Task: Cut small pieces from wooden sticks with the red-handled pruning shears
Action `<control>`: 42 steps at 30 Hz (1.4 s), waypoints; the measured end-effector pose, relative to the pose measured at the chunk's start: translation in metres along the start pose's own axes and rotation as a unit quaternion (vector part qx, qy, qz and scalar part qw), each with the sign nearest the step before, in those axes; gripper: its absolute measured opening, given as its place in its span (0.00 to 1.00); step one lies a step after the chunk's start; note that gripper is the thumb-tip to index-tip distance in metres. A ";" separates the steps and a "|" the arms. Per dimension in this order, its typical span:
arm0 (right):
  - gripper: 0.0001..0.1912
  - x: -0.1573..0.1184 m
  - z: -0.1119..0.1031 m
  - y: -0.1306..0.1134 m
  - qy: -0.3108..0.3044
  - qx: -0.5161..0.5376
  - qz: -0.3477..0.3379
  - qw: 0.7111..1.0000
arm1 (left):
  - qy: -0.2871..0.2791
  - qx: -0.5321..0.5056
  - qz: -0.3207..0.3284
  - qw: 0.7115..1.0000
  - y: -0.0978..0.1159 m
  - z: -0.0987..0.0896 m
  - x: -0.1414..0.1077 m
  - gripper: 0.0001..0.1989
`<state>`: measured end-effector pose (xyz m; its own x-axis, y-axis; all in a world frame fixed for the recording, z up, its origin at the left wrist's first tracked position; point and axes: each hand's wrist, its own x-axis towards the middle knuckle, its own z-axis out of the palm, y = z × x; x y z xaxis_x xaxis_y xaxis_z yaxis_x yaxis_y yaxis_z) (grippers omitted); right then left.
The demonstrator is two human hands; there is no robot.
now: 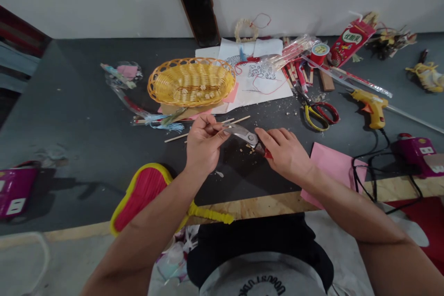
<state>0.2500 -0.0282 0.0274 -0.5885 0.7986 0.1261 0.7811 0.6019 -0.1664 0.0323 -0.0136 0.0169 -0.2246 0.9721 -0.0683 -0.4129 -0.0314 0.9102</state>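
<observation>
My right hand (286, 150) is closed around the handles of a pair of scissors (250, 138), whose blades point left. Their tips meet the fingers of my left hand (204, 141), which pinch something too small to make out. Small tan bits (247, 150) lie on the dark table (86, 138) under the blades. Thin wooden sticks (176, 138) rest just behind my left hand. Beyond it stands a yellow woven basket (190, 82) with a few small pale pieces inside.
A yellow and red paddle shape (147, 189) lies by my left forearm. To the right are pink paper (333, 162), red-and-yellow scissors (321, 115), a yellow glue gun (374, 107) and black cables (374, 166). A phone (197, 4) leans on the wall.
</observation>
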 end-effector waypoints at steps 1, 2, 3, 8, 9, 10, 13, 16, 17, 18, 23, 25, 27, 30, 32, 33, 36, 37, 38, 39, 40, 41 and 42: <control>0.25 0.000 0.000 0.000 0.001 0.000 0.000 1.000 | 0.002 0.001 0.000 1.000 0.000 0.000 0.000 0.29; 0.25 0.000 0.000 0.000 0.003 0.000 -0.001 1.000 | 0.004 0.002 0.000 1.000 0.000 0.000 0.000 0.29; 0.24 0.000 0.000 0.000 0.005 0.000 -0.001 1.000 | 0.006 0.003 -0.001 1.000 -0.001 0.000 -0.001 0.29; 0.21 0.001 0.000 0.001 0.012 -0.009 -0.006 1.000 | 0.011 0.007 0.004 1.000 0.001 0.001 -0.001 0.29; 0.21 0.001 0.000 0.001 0.014 -0.011 -0.006 1.000 | 0.012 0.008 0.007 1.000 0.001 0.001 -0.001 0.29; 0.20 0.002 0.000 0.001 0.018 -0.014 -0.002 1.000 | 0.013 0.008 0.010 1.000 0.002 0.002 0.000 0.29; 0.21 0.004 0.000 0.001 0.029 -0.020 0.021 0.999 | 0.014 0.012 0.011 1.000 0.003 0.002 0.001 0.30; 0.22 0.006 0.000 0.002 0.029 -0.017 0.040 0.999 | -0.002 0.017 0.013 1.000 0.003 0.002 0.002 0.28; 0.22 0.007 0.000 0.003 0.029 -0.016 0.044 0.998 | -0.009 0.018 0.017 1.000 0.003 0.001 0.002 0.28; 0.22 0.007 0.000 0.004 0.030 -0.016 0.046 0.998 | -0.015 0.017 0.021 1.000 0.003 0.001 0.002 0.27; 0.22 0.007 -0.001 0.007 0.030 -0.022 0.047 0.998 | -0.035 0.025 -0.012 0.999 0.001 0.001 0.001 0.23; 0.23 0.006 -0.001 0.006 0.029 -0.020 0.039 0.999 | -0.037 0.033 -0.029 0.998 0.000 0.000 0.000 0.21; 0.23 0.006 -0.002 0.005 0.027 -0.016 0.029 0.999 | -0.033 0.042 -0.037 0.998 -0.002 -0.001 0.001 0.20; 0.23 0.005 -0.001 0.004 0.030 -0.003 0.007 1.000 | -0.031 0.057 -0.043 0.997 -0.003 -0.002 0.001 0.20; 0.24 0.005 -0.001 0.004 0.034 0.007 0.003 0.999 | -0.031 0.060 -0.044 0.997 -0.003 -0.002 0.001 0.19; 0.24 0.005 0.000 0.005 0.036 0.012 0.007 0.999 | -0.031 0.059 -0.043 0.997 -0.003 -0.002 0.001 0.19; 0.24 0.005 0.000 0.008 0.044 0.022 0.039 0.998 | -0.035 0.063 -0.036 0.997 -0.001 -0.002 0.000 0.20; 0.24 0.005 0.000 0.009 0.046 0.023 0.049 0.997 | -0.037 0.073 -0.031 0.996 -0.001 -0.002 -0.001 0.20; 0.24 0.006 0.000 0.011 0.048 0.024 0.057 0.997 | -0.039 0.093 -0.024 0.995 0.000 -0.003 -0.001 0.19; 0.23 0.006 -0.001 0.013 0.050 0.025 0.063 0.996 | -0.044 0.128 -0.011 0.991 0.000 -0.004 -0.001 0.17; 0.23 0.007 -0.001 0.015 0.053 0.025 0.070 0.996 | -0.051 0.178 0.011 0.983 -0.001 -0.006 0.000 0.15; 0.22 0.007 -0.001 0.018 0.056 0.026 0.078 0.995 | -0.065 0.240 0.041 0.968 -0.001 -0.007 0.001 0.12; 0.22 0.008 -0.001 0.021 0.061 0.026 0.088 0.994 | -0.086 0.304 0.077 0.946 -0.003 -0.008 0.002 0.08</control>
<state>0.2617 -0.0088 0.0259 -0.4115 0.8873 0.2084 0.8558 0.4548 -0.2463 0.0260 -0.0136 0.0112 -0.0730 0.9918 0.1047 0.2096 -0.0874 0.9739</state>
